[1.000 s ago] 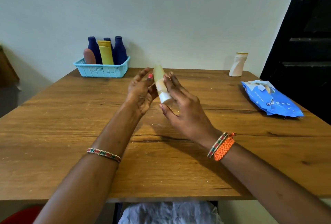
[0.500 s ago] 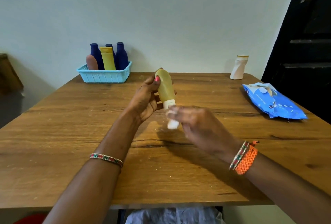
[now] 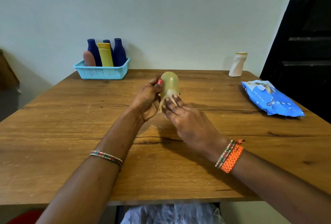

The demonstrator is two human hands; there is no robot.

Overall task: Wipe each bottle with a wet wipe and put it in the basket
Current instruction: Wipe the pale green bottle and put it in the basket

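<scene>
The olive-yellow rounded plastic bottle (image 3: 169,83) sits at frame centre, above the table, held by the left hand (image 3: 148,99) with thumb and fingers curled round its side. The right hand (image 3: 186,116) presses a thin white wet wipe (image 3: 169,95) against the bottle's lower part with fairly straight fingers. The wooden table (image 3: 71,134) carries a light blue perforated plastic basket (image 3: 102,72) at upper left, holding upright bottles; a white bottle (image 3: 237,65) and a blue wipes pack (image 3: 270,98) lie at right. Pale wall behind. Half a second earlier, the right hand was lower, at the bottle's white cap.
</scene>
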